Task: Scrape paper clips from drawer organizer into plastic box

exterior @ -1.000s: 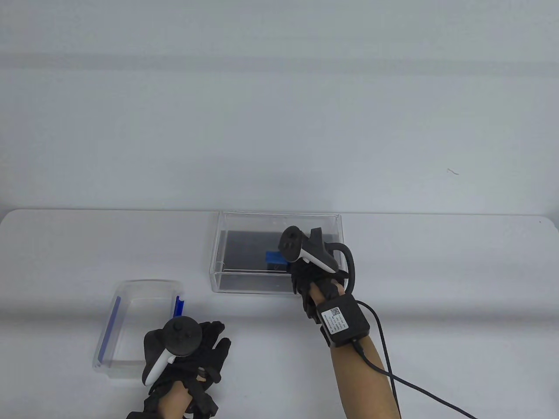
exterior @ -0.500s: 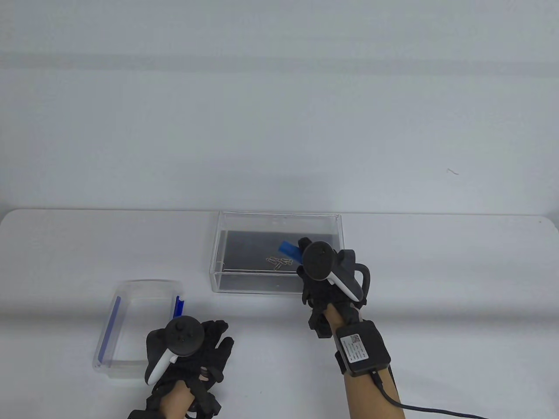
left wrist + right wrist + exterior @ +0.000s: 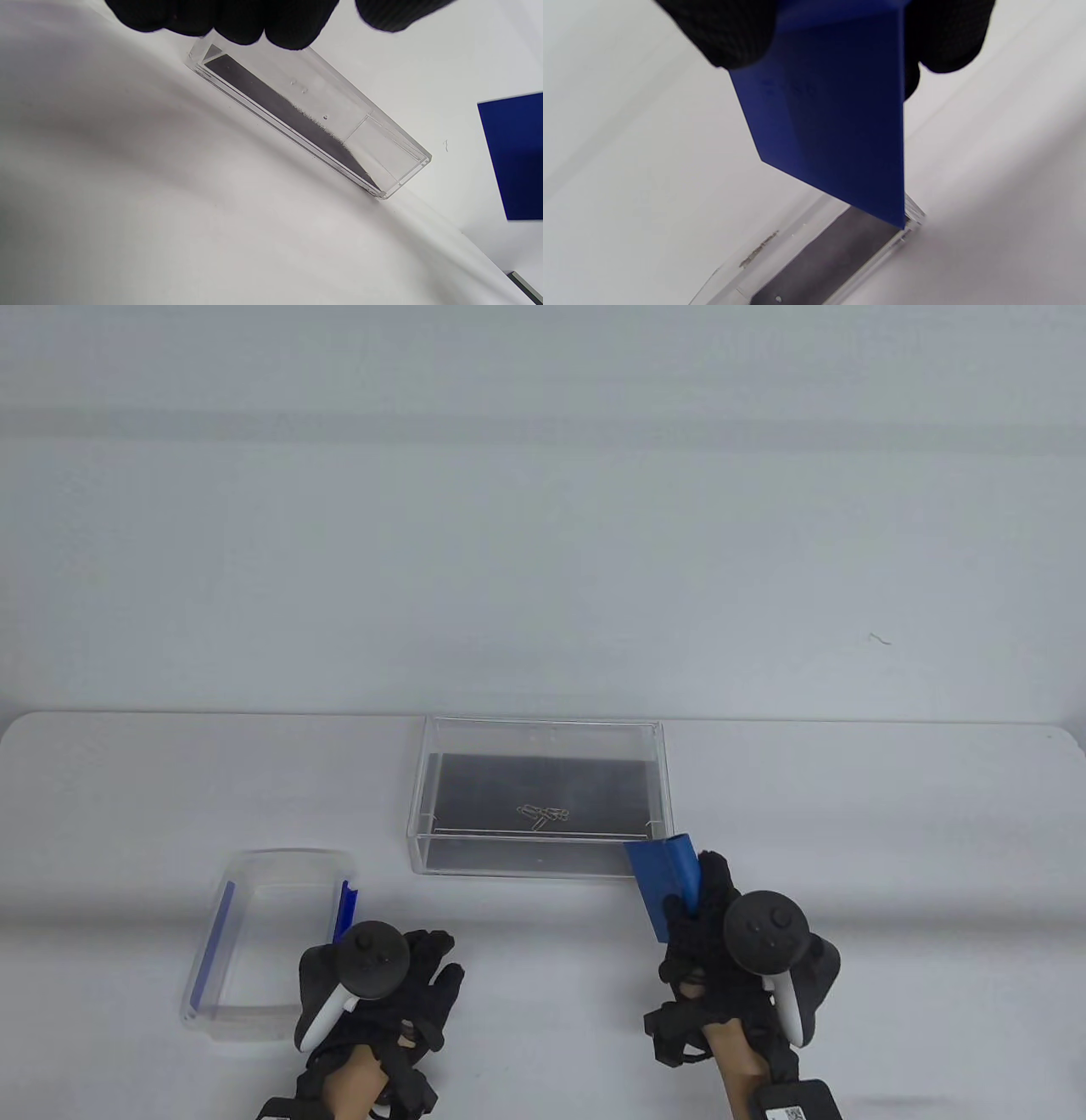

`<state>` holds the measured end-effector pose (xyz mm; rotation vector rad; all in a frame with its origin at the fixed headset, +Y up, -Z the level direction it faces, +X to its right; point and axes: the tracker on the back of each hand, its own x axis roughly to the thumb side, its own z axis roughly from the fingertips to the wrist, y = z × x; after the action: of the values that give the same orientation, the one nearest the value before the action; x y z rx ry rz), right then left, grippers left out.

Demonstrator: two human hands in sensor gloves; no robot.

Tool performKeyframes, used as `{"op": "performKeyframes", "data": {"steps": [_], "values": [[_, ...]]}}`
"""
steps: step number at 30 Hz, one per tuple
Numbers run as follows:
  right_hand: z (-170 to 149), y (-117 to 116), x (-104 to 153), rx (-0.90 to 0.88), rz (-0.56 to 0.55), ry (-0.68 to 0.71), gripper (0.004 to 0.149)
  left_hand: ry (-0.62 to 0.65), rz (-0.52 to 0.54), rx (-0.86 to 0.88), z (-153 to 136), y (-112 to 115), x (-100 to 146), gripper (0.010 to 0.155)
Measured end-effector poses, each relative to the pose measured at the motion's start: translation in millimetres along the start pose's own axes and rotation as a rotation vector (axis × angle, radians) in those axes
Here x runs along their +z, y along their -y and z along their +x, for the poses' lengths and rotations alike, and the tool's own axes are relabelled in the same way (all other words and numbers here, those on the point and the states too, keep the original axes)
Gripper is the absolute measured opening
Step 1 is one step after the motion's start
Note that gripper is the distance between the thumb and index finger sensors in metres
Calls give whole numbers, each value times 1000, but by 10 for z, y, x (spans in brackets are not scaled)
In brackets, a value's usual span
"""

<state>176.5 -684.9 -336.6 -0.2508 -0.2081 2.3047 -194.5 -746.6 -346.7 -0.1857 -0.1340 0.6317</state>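
Observation:
The clear drawer organizer [image 3: 543,729] with a dark floor stands at the table's middle; it also shows in the left wrist view [image 3: 382,140] and the right wrist view [image 3: 814,262]. Several paper clips [image 3: 541,814] lie near its front wall. The clear plastic box [image 3: 254,933] with blue clips stands at the front left. My right hand [image 3: 704,925] grips a blue scraper [image 3: 666,891] in front of the organizer's right front corner; the scraper also shows in the right wrist view [image 3: 835,127]. My left hand [image 3: 407,976] rests on the table right of the plastic box, fingers spread and empty.
The white table's far edge [image 3: 543,715] runs just behind the organizer, against a pale wall. A black cable end and sensor unit [image 3: 793,1099] sit on my right forearm at the bottom edge.
My right hand has lifted the blue scraper out of the organizer and drawn it back toward me and to the right. The paper clips stay gathered near the front wall. The left hand barely moved.

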Motion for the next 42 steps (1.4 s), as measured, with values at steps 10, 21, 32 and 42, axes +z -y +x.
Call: {"op": "performKeyframes", "data": {"steps": [10,21,32,42], "values": [[-406,-130,194,-5,71,-45,68,19,58,43,-15,-89,35,63],[-441,-3,209,-18,28,-39,66,-110,254,-60,-280,-947,185,66],[-412,-20,195,30,68,12,66,-723,175,-40,-1597,-1307,360,77],[-406,-11,180,73,64,18,65,-888,23,87,-1999,-1133,383,72]]}}
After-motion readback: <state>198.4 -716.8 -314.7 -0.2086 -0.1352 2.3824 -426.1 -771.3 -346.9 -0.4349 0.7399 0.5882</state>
